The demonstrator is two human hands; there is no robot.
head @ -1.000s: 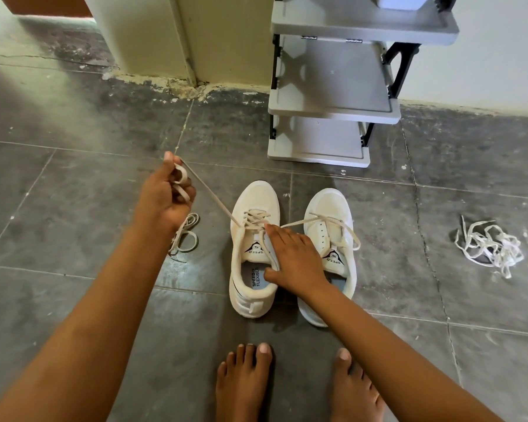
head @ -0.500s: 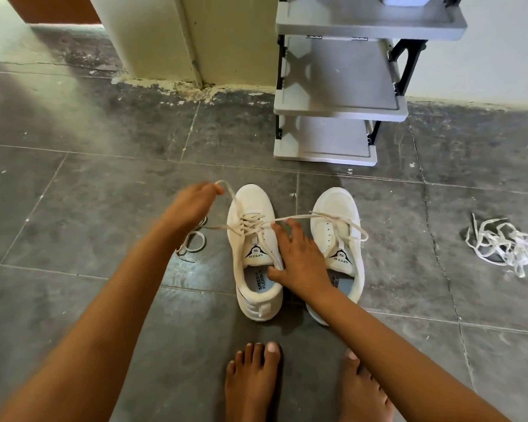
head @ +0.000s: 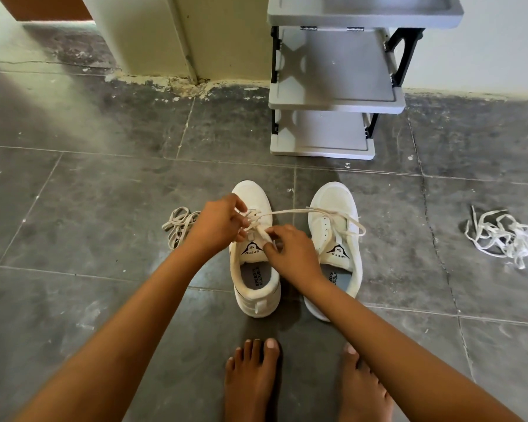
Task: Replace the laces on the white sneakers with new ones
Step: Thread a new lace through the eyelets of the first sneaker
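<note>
Head view looks down on a dark tiled floor (head: 89,208), where we see a pair of white sneakers standing side by side, toes towards 12 o'clock. Both hands work over the left sneaker (head: 252,249). The left hand (head: 218,225) reaches in from 8 o'clock and hovers above the upper eyelets; its grip is closed, with curled fingers pinching a cream lace (head: 302,211). The right hand (head: 290,251) comes in from 4 o'clock, crossing the gap between the shoes. Its grip is closed too, thumb and forefinger nipping the same lace just above the tongue. We cannot tell which eyelet the lace is passing through, since the fingers cover that part.

From the hands the lace runs towards 3 o'clock, lifted clear of the floor, and drapes over the right sneaker (head: 336,251), ending in a loose loop off its outer edge. That shoe's own eyelets look bare.

At 9 o'clock from the pair, just beside the left wrist, a small coil of cream lace (head: 179,223) lies on the tiles. Well apart at 3 o'clock sits a tangled heap of white laces (head: 500,239). At 12 o'clock a grey shelf rack (head: 333,71) stands against the wall. At 6 o'clock we see two bare feet (head: 250,382) on the floor, near the heels
</note>
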